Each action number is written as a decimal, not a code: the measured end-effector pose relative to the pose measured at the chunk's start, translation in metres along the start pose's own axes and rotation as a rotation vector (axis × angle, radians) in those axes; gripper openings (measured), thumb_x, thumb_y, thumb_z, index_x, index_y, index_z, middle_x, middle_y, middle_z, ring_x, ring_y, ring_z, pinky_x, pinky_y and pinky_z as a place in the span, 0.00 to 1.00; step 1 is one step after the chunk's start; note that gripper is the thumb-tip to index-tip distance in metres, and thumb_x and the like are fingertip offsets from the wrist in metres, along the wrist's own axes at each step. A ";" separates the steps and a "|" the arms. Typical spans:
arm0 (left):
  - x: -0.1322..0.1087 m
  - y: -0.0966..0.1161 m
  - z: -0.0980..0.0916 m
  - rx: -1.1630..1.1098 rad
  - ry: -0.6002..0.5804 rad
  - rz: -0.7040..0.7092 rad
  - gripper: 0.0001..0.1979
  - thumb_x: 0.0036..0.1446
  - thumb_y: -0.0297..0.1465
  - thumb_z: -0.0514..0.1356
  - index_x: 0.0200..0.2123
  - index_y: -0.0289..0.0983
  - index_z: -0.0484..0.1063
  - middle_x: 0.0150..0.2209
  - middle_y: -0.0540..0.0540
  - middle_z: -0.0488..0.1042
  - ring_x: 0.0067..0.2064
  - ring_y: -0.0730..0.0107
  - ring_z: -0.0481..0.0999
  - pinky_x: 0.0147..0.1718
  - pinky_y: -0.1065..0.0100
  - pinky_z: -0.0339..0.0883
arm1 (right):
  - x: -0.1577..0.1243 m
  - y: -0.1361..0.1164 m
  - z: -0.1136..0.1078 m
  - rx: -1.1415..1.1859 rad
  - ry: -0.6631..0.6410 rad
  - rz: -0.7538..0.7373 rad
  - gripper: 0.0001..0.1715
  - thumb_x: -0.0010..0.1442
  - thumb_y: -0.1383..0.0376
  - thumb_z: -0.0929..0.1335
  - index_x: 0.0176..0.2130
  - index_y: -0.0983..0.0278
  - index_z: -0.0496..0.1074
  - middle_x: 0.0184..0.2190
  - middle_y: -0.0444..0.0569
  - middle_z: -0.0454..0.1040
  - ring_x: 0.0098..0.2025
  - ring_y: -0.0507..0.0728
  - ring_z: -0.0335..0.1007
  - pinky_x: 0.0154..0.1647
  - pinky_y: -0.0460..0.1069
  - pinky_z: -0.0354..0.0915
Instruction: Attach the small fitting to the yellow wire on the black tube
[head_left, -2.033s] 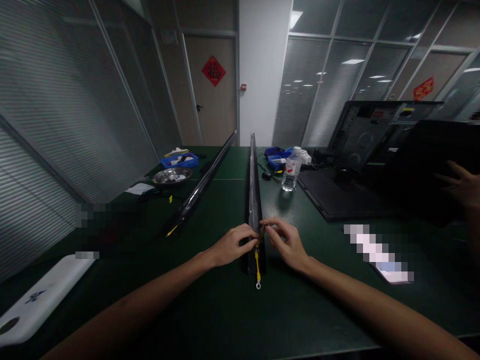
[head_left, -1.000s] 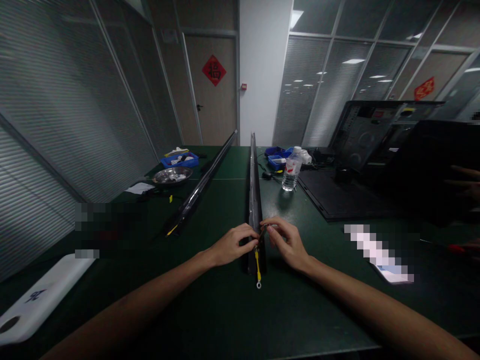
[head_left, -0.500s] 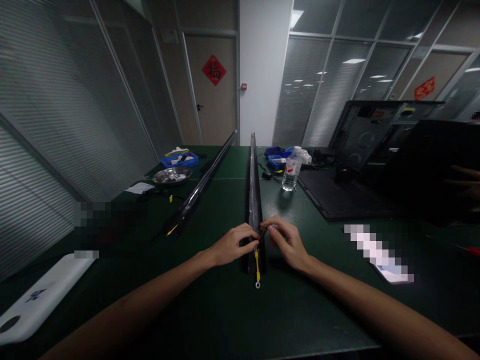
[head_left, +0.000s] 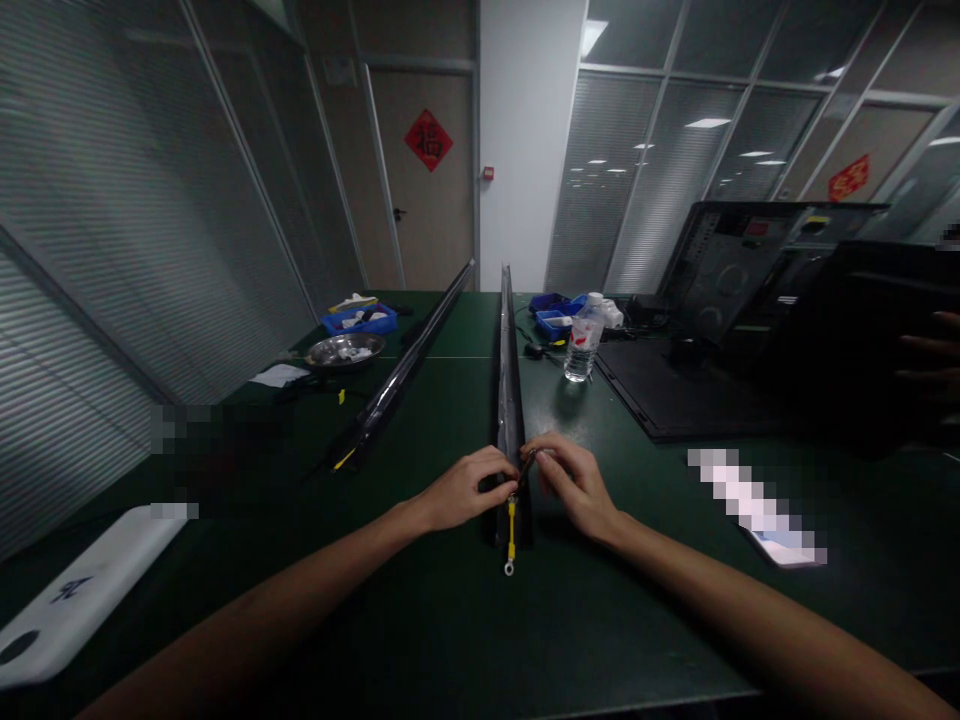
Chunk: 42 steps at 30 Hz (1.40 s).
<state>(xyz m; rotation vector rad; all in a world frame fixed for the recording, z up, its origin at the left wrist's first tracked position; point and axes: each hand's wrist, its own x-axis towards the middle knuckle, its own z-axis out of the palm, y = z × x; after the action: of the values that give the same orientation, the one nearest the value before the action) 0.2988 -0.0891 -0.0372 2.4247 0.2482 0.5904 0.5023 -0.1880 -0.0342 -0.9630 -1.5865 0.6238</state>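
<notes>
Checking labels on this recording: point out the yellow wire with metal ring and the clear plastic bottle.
Yellow wire with metal ring [head_left: 511,528], head view: middle of the yellow length.
Clear plastic bottle [head_left: 583,338], head view: its label.

Grn tbl [head_left: 442,620] holds blk rails [head_left: 509,370], btl [head_left: 583,345] & bowl [head_left: 322,353].

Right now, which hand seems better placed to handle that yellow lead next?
Probably the left hand: its fingertips are right by the upper end of the yellow lead. The right hand has its fingertips farther from it, at a small dark piece.
</notes>
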 end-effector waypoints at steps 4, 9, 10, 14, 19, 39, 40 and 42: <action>0.000 0.001 0.000 -0.001 0.000 -0.006 0.09 0.70 0.33 0.56 0.47 0.37 0.74 0.47 0.43 0.75 0.52 0.62 0.72 0.54 0.61 0.66 | 0.000 0.000 0.000 -0.002 0.000 0.006 0.12 0.72 0.60 0.64 0.48 0.61 0.74 0.38 0.47 0.71 0.26 0.50 0.67 0.27 0.46 0.64; 0.000 0.002 -0.001 -0.005 0.001 -0.003 0.09 0.70 0.32 0.56 0.46 0.37 0.74 0.47 0.44 0.75 0.52 0.63 0.73 0.54 0.62 0.66 | 0.000 0.000 0.000 -0.020 0.003 0.012 0.12 0.72 0.60 0.64 0.49 0.61 0.74 0.38 0.47 0.72 0.26 0.50 0.67 0.28 0.46 0.64; 0.000 0.002 -0.001 -0.006 0.001 -0.003 0.09 0.70 0.32 0.56 0.47 0.37 0.74 0.47 0.44 0.75 0.52 0.63 0.73 0.54 0.62 0.66 | 0.000 -0.001 0.000 -0.015 0.002 0.007 0.12 0.73 0.60 0.64 0.49 0.61 0.74 0.38 0.47 0.72 0.26 0.50 0.67 0.28 0.46 0.64; 0.000 0.001 -0.001 -0.006 0.002 0.000 0.08 0.70 0.32 0.57 0.47 0.38 0.74 0.47 0.44 0.75 0.52 0.62 0.72 0.54 0.61 0.66 | 0.000 -0.001 0.000 0.005 -0.007 -0.005 0.13 0.73 0.60 0.63 0.47 0.62 0.75 0.38 0.47 0.71 0.26 0.50 0.66 0.27 0.46 0.64; 0.000 0.000 0.000 -0.007 -0.005 0.003 0.09 0.71 0.31 0.55 0.47 0.37 0.75 0.47 0.43 0.75 0.52 0.63 0.72 0.53 0.61 0.66 | -0.001 0.001 0.001 -0.016 0.007 0.006 0.12 0.72 0.60 0.65 0.50 0.61 0.74 0.38 0.47 0.72 0.26 0.50 0.67 0.26 0.46 0.64; 0.000 0.003 -0.001 -0.011 0.007 -0.017 0.09 0.70 0.33 0.57 0.46 0.37 0.75 0.46 0.43 0.75 0.52 0.62 0.73 0.54 0.61 0.67 | 0.000 0.000 0.000 0.034 -0.015 0.059 0.15 0.73 0.56 0.63 0.47 0.62 0.74 0.37 0.47 0.72 0.26 0.50 0.66 0.27 0.46 0.64; 0.000 0.003 -0.001 -0.012 0.008 -0.019 0.09 0.70 0.34 0.57 0.46 0.37 0.75 0.46 0.43 0.75 0.52 0.62 0.73 0.54 0.61 0.67 | 0.000 0.000 -0.001 0.037 -0.017 0.064 0.15 0.73 0.56 0.63 0.48 0.62 0.74 0.37 0.47 0.72 0.26 0.50 0.66 0.27 0.46 0.65; 0.000 0.003 -0.001 -0.011 0.004 -0.025 0.10 0.70 0.34 0.56 0.46 0.37 0.75 0.46 0.43 0.75 0.51 0.62 0.73 0.53 0.61 0.67 | -0.001 0.001 0.000 0.027 -0.013 0.072 0.15 0.72 0.56 0.63 0.50 0.61 0.74 0.36 0.47 0.72 0.26 0.51 0.67 0.27 0.47 0.65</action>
<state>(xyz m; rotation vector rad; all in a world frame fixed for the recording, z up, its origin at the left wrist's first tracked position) 0.2982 -0.0907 -0.0347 2.4062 0.2761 0.5846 0.5030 -0.1884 -0.0350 -1.0011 -1.5567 0.7016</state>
